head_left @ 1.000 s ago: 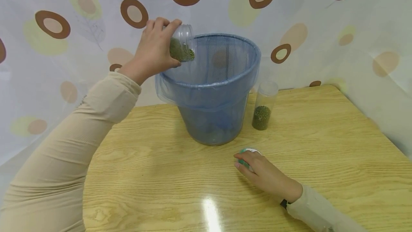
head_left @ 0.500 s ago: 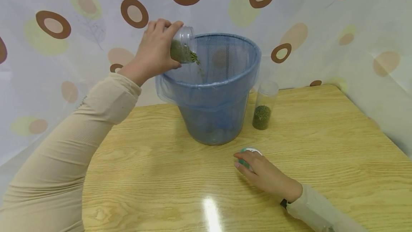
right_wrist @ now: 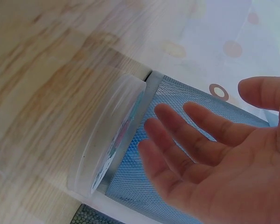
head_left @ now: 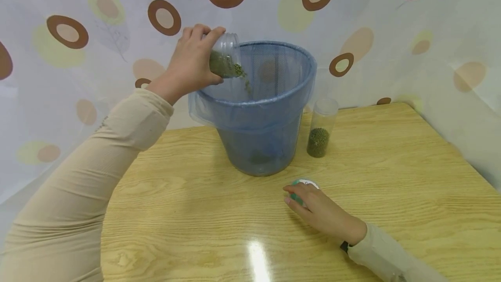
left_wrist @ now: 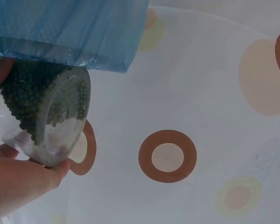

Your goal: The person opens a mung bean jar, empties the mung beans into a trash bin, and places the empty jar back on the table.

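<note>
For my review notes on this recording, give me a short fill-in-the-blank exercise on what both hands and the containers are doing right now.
1. The left hand tilts a clear jar of green beans over the rim of the blue ____.
2. A second jar of beans stands upright on the wooden ____, to the right of the bin.
3. The right hand rests on the table beside a round ____.

Missing words: bin; table; lid

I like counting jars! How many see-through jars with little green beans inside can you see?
2. One clear plastic jar of green beans is tipped over the blue mesh bin in the left hand; the other stands upright on the wooden table beside it.
</note>
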